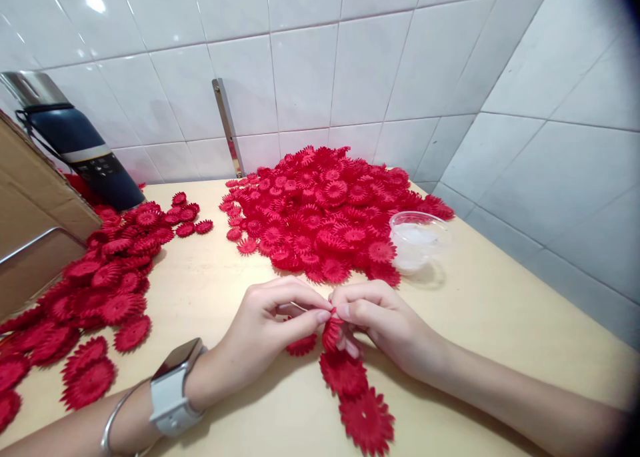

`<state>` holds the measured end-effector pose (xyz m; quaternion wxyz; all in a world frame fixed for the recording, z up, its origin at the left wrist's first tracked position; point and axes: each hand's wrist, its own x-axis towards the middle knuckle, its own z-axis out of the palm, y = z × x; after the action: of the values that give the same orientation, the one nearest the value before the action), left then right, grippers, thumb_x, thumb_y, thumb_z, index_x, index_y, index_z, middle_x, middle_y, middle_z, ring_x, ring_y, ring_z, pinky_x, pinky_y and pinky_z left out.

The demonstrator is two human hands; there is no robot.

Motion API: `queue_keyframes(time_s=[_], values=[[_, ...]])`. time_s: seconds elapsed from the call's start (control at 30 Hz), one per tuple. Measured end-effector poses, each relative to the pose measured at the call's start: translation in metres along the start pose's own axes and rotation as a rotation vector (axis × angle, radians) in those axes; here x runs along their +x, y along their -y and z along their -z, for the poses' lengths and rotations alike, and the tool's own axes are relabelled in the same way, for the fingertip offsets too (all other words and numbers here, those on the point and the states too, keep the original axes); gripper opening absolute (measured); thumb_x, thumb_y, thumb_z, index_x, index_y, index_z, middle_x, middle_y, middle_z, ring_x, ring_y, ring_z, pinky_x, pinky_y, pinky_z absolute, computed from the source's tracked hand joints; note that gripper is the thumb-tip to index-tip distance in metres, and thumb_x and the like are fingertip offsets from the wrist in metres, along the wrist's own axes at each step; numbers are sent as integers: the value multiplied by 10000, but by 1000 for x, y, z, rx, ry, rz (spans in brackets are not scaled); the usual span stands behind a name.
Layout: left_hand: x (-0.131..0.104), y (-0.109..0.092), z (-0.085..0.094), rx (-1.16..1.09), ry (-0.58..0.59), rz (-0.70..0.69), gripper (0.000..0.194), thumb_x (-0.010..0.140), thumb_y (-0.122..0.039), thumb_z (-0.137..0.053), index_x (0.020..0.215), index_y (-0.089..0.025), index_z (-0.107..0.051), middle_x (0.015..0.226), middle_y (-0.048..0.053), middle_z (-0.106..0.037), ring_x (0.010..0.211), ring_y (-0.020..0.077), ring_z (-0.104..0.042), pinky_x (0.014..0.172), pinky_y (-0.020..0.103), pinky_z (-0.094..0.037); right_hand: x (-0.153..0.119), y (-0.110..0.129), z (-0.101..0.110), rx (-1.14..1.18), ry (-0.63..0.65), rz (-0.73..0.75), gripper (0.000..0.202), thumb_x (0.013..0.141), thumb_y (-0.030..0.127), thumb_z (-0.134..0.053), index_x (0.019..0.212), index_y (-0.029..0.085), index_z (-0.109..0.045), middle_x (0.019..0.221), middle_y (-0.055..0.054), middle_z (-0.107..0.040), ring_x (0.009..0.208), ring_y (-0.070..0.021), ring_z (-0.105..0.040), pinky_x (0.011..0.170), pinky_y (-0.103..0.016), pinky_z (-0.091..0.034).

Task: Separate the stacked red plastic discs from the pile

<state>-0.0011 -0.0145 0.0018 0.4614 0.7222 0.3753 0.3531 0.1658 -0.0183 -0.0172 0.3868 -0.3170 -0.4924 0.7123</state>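
Note:
Between the fingertips of both hands is a red fabric flower piece (331,333) with a fringed edge, pinched and curled. My left hand (285,313), below a wrist with a watch and a bangle, grips it from the left. From the right, my right hand (385,317) holds its upper edge between thumb and finger. Two flat red flower pieces hang or lie just below it, the lower one (367,420) showing a small pale centre. Another flower piece (301,345) lies partly hidden under my left hand. Whether the pieces are joined, I cannot tell.
A large heap of red flower pieces (320,210) lies at the back of the table, with a clear plastic tub (415,243) at its right. More flower pieces (120,270) spread at left beside a cardboard box (35,210) and a dark blue flask (85,143). Tiled walls border the table.

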Motion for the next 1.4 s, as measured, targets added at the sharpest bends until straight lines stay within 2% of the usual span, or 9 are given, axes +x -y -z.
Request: queue_keyframes(time_s=[0.93, 1.4], values=[[0, 0, 1, -1, 0, -14, 87, 750, -141, -574, 748, -166, -657, 769, 10, -628, 697, 105, -566, 644, 198, -448, 1, -1, 2, -12, 11, 11, 197, 703, 229, -522, 529, 136, -533, 486, 4, -542, 416, -91, -468, 441, -223, -350], [-2, 0, 0, -8, 7, -15, 92, 760, -148, -565, 748, -167, -655, 782, 13, -621, 714, 108, -566, 661, 206, -449, 0, -1, 2, -19, 29, 20, 188, 711, 201, -507, 540, 132, -540, 500, -2, -553, 418, -92, -477, 444, -223, -352]])
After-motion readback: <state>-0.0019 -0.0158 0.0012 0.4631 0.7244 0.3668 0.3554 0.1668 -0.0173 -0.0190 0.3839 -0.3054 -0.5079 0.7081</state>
